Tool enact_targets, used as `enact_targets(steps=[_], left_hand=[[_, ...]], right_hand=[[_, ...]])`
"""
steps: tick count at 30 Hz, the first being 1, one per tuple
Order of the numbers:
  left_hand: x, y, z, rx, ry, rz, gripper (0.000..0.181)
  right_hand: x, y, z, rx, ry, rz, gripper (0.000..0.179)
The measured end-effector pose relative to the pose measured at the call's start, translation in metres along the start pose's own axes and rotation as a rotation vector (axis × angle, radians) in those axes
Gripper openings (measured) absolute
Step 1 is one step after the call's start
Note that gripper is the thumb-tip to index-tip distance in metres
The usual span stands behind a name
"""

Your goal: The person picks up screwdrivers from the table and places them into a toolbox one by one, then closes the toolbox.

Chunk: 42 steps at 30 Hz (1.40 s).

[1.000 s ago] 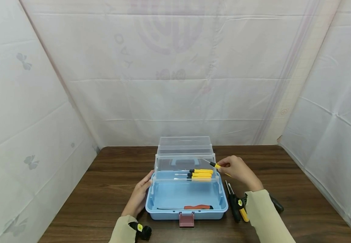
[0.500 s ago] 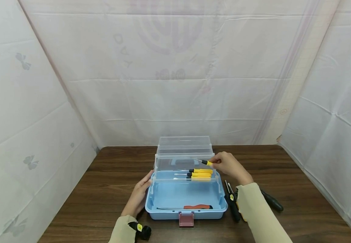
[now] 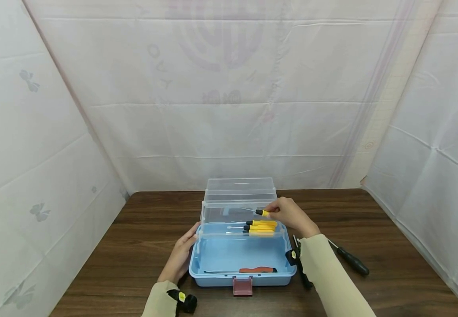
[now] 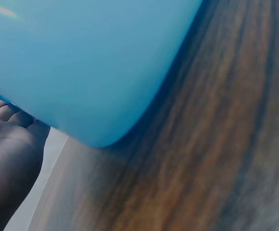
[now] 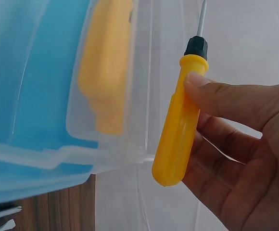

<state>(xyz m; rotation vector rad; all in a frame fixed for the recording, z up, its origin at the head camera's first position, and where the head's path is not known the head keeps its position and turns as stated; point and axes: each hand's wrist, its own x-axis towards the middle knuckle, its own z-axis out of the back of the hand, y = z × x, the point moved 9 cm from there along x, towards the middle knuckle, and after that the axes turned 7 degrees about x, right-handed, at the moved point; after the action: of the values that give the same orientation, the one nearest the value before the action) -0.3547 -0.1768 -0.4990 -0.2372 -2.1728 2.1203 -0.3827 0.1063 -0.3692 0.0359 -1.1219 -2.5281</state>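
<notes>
My right hand (image 3: 291, 215) pinches a screwdriver (image 3: 263, 212) with a yellow handle and black collar above the clear tray (image 3: 213, 234) of the toolbox. In the right wrist view, the thumb lies on the handle near the collar, with the shaft pointing away. Several similar yellow-handled screwdrivers (image 3: 262, 227) lie in that tray. The light blue toolbox (image 3: 209, 281) stands with its clear lid (image 3: 240, 184) raised. My left hand (image 3: 180, 253) rests against the toolbox's left side, fingers extended toward the back corner. An orange-handled screwdriver (image 3: 258, 270) lies on the toolbox floor.
On the wooden table (image 3: 133, 246), right of the toolbox, lies a dark-handled screwdriver (image 3: 353, 260). Another black-handled tool (image 3: 305, 279) lies closer in, partly hidden by the right sleeve (image 3: 331, 268). White cloth walls (image 3: 229, 132) enclose the table's back and sides.
My right hand has carried the yellow screwdriver leftward over the clear tray. The right sleeve moved with it, uncovering more of the dark-handled screwdriver. My left hand has stayed in place.
</notes>
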Motion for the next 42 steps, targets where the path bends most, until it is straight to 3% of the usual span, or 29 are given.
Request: enact_targets(steps=[6,13,42], left_hand=[[0.0,0.0,0.0,-0.011,0.0,0.0,0.052],[0.001,0.001,-0.001,0.005,-0.004,0.004,0.053],[0.001,-0.001,0.0,-0.007,0.004,-0.009,0.053]], right_hand=[[0.004,0.003,-0.004,-0.005,0.001,0.02,0.017],[0.009,0.0,-0.012,0.017,-0.002,-0.018,0.019],[0.02,0.011,-0.031,-0.078,-0.047,0.003,0.018]])
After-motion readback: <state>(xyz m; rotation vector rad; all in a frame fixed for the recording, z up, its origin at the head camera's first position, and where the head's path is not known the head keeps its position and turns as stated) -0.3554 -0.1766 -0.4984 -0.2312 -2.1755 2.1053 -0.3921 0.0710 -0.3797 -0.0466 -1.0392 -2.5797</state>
